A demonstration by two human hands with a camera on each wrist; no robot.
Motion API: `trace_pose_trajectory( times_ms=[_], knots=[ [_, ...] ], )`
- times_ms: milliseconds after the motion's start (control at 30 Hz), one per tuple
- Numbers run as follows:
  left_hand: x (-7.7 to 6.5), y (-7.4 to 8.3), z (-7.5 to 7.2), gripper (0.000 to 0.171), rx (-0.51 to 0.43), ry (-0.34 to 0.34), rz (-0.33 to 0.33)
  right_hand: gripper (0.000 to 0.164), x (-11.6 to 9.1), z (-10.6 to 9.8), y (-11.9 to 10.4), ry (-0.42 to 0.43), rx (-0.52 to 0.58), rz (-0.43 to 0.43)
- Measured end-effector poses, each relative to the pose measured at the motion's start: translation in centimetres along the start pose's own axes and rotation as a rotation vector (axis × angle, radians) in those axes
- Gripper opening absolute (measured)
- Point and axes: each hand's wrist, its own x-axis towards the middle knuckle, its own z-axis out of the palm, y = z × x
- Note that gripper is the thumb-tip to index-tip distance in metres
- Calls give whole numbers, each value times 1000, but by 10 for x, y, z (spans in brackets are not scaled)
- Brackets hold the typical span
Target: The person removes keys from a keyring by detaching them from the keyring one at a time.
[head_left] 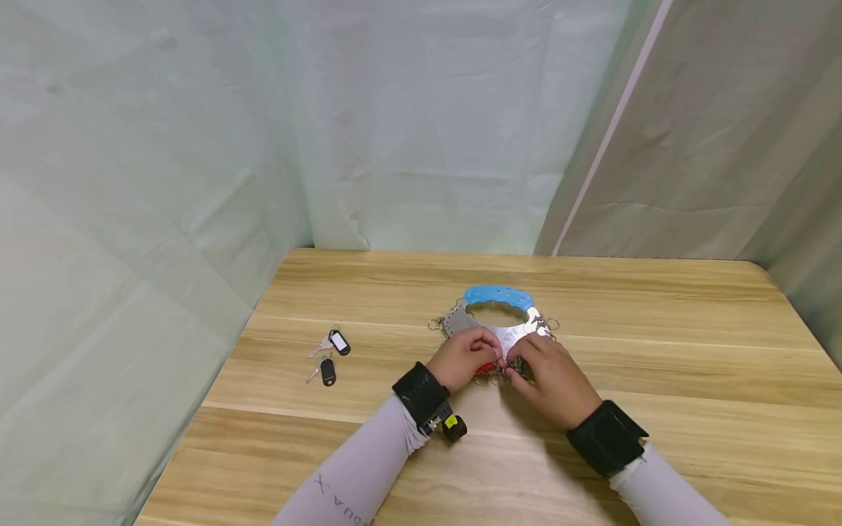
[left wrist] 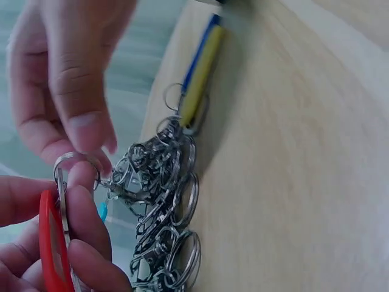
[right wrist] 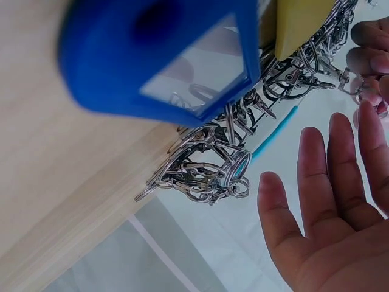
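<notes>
Red key tag (left wrist: 46, 237) in my left hand (head_left: 463, 358), by the plate's near edge.
Watching remotely, I see that hand's fingers and thumb pinching the tag, a metal ring (left wrist: 74, 154) standing just above it; my right hand (head_left: 552, 376) is at that ring, but I cannot tell whether it pinches anything. Near them is a tangle of rings and clasps (left wrist: 152, 176), with a yellow tag (right wrist: 301, 27) and a blue tag (right wrist: 115, 67) side by side. Beyond my hands shows a silver plate (head_left: 513, 334), its blue handle (head_left: 498, 294) on the far side. Well apart to the left, two black-tagged keys (head_left: 328, 371) lie on the wooden table (head_left: 723, 372); pale curtains (head_left: 427, 131) hang behind.
</notes>
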Motion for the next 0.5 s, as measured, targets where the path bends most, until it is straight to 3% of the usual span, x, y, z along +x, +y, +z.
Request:
trace_pose_trajectory(
  times_ms=[167,500],
  knots=[
    [3,-4,-2,5,-106,-1,-53,19,1,0,-1,-3,-1,-19],
    [3,-4,0,9,-251,-60,-74,32,1,-1,-3,-26,-11,3]
  ],
)
